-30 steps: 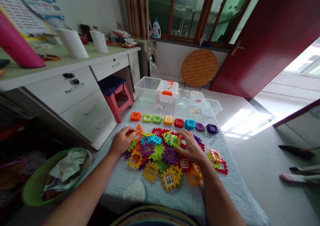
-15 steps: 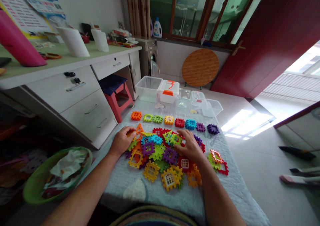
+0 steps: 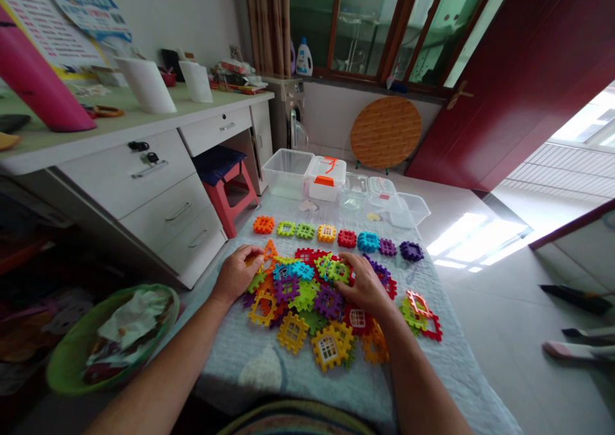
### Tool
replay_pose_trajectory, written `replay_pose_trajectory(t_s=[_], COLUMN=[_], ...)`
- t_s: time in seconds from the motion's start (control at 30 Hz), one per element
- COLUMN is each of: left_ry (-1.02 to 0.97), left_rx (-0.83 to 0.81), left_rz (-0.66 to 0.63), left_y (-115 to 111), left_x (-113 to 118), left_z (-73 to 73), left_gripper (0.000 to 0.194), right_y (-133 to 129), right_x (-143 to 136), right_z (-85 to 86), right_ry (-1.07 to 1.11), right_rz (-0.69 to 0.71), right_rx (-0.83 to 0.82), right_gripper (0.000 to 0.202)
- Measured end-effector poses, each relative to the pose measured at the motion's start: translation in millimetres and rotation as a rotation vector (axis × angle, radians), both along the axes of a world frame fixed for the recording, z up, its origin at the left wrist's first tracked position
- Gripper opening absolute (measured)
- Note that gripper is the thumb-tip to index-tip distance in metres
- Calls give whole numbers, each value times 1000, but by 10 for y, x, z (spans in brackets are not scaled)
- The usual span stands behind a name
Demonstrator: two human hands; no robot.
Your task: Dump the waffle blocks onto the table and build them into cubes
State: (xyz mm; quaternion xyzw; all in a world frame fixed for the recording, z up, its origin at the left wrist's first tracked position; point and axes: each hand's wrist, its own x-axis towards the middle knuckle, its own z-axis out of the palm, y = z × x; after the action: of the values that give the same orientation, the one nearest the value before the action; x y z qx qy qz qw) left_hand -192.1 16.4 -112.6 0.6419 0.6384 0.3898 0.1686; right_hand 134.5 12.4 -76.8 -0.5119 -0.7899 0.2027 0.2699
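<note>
A heap of colourful notched plastic building-block panels (image 3: pixel 305 294), many with window openings, lies in front of me on a cloth-covered table. My left hand (image 3: pixel 239 272) rests at the heap's left edge, thumb and fingers apart, beside an orange triangular panel (image 3: pixel 270 250). A bit of yellow shows between its fingers. My right hand (image 3: pixel 364 285) lies over the heap's right side, thumb and fingers spread around the edge of a green panel (image 3: pixel 340 271); neither hand lifts anything. Behind the heap runs a row of small block stacks, from orange (image 3: pixel 263 224) to dark purple (image 3: pixel 411 250).
Clear plastic boxes stand at the table's far end, among them a large open bin (image 3: pixel 288 172) and a lidded box with an orange latch (image 3: pixel 325 180). A few panels (image 3: pixel 423 314) lie apart at right. A green basket (image 3: pixel 113 339) and a red stool (image 3: pixel 228 191) are at left.
The whole view has shifted slightly down and to the right. Both hands keep their places on the heap, and no panel has visibly moved.
</note>
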Motion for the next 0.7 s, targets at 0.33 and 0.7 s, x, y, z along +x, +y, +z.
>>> replay_pose_trajectory(t_s=[0.33,0.7], left_ry=[-29,11], left_rx=[-13,242], left_rz=[-25,51], left_y=[1,-131], left_x=[-15,120], left_z=[-23,495], left_gripper=[26,32], right_y=[30,19], right_x=[4,98], right_z=[-35,-36], right_ry=[33,59], right_rz=[73,63], right_rx=[-24,-41], right_gripper=[64,70])
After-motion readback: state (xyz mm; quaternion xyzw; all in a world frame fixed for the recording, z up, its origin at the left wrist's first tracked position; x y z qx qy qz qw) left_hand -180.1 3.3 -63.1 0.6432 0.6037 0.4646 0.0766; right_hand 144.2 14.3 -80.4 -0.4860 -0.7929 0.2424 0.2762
